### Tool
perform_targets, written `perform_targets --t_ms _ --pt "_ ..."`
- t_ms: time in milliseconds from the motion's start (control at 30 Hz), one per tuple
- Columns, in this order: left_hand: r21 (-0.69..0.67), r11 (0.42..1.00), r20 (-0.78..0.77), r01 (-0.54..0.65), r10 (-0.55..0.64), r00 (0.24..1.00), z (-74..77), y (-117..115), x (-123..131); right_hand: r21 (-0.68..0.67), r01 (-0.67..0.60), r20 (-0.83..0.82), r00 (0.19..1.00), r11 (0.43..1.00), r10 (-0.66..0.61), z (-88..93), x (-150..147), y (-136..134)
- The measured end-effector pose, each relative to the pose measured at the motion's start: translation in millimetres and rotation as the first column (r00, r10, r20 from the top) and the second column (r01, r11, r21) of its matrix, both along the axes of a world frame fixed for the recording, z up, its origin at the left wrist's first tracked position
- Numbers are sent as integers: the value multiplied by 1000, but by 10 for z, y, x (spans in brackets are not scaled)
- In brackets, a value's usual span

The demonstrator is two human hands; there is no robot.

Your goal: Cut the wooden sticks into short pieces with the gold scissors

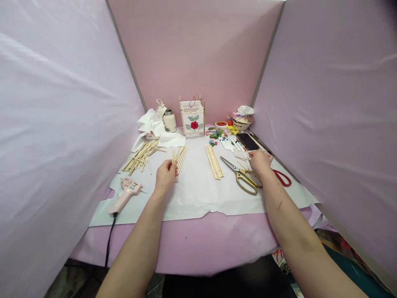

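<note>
Wooden sticks (214, 162): three main groups
Left hand (166, 175): pinches some
Right hand (261, 160): grip unclear
Gold-handled scissors (238, 170): one, forearm (281, 207) crowding handles

A white sheet (192, 200) tops a pink-draped table (214, 244) at center frame, carrying heaped wooden sticks (141, 157) and a glue gun (125, 198) at left, a rose-decorated box (194, 124) at upper center, gold-handled scissors (237, 169) and a phone (247, 141) at right.

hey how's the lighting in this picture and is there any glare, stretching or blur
Head view: soft light overall, with pale streaks across the curtain on the picture's left; head view: top right corner darkens; head view: wide-angle look, the near forearms looming large; head view: small markers look soft, whether from focus or size I can't tell.
</note>
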State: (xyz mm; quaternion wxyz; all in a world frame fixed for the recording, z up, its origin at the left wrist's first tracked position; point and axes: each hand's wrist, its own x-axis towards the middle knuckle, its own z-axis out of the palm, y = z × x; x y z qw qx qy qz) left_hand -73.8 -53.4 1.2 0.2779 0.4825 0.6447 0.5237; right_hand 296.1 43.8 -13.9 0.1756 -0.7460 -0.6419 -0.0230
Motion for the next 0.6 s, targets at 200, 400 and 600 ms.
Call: perform_targets --t_ms 200,400,600 --pt "4 1000 4 -11 11 1000 -25 11 -14 16 -16 -63 998 1000 17 40 81 62" --pt "-8 1000 -11 -4 4 1000 -19 2 -8 50 -66 -224 972 997 75 112 23 153" --pt "-1 1000 3 -8 8 1000 -21 0 0 91 -125 -541 827 988 155 136 -180 232"
